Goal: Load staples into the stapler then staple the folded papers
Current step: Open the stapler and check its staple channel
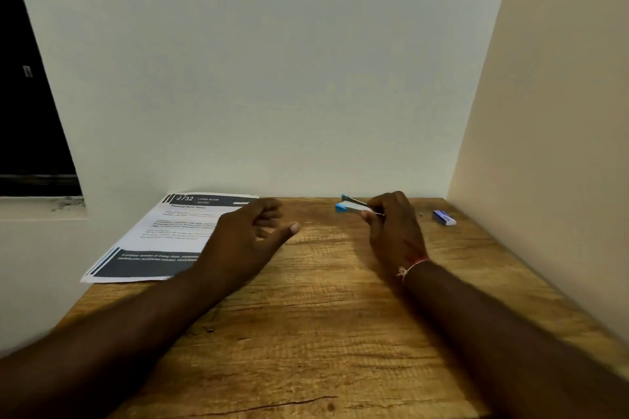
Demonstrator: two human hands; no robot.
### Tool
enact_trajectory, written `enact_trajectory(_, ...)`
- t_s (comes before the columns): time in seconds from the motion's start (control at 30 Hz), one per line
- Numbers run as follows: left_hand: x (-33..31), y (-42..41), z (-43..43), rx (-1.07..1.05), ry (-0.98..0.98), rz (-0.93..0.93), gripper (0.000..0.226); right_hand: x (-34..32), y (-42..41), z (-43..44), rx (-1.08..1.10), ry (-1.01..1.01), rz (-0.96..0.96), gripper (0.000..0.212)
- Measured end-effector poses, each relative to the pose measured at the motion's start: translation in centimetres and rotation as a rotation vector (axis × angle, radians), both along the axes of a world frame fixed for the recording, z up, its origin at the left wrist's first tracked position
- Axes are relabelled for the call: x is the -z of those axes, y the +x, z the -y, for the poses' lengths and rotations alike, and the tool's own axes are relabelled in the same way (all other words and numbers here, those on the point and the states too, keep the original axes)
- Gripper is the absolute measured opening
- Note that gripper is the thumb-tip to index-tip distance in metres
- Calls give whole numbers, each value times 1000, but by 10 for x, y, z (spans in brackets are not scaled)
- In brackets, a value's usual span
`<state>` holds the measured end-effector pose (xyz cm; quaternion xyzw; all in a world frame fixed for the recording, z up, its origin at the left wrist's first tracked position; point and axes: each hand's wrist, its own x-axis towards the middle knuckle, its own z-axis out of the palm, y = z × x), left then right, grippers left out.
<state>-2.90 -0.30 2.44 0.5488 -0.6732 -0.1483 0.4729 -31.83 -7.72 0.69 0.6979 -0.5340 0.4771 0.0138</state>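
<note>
Blue plastic stapler (343,207) was pinched open by the right hand (394,230) for loading; the left hand (245,235) was loose, empty

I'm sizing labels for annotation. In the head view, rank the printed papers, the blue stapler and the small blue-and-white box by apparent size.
1. printed papers: clearly largest.
2-3. blue stapler and small blue-and-white box: look alike; the right hand hides part of the stapler, so unranked.
</note>
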Motion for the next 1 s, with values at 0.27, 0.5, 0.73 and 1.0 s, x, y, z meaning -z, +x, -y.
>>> enact_trajectory(0.27,-12,-24,18,168,248,-766,36,-3,90,-34,-270,-186,160,14)
enact_trajectory(0.5,-4,-6,19,167,58,-707,21,-2,101,-42,-374,-19,266,22)
enact_trajectory(0.73,4,-6,16,170,-91,-329,25,-12,83,-49,-561,184,313,36)
enact_trajectory(1.0,8,-6,15,198,-7,-327,33,-12,71,-46,-556,210,294,29)
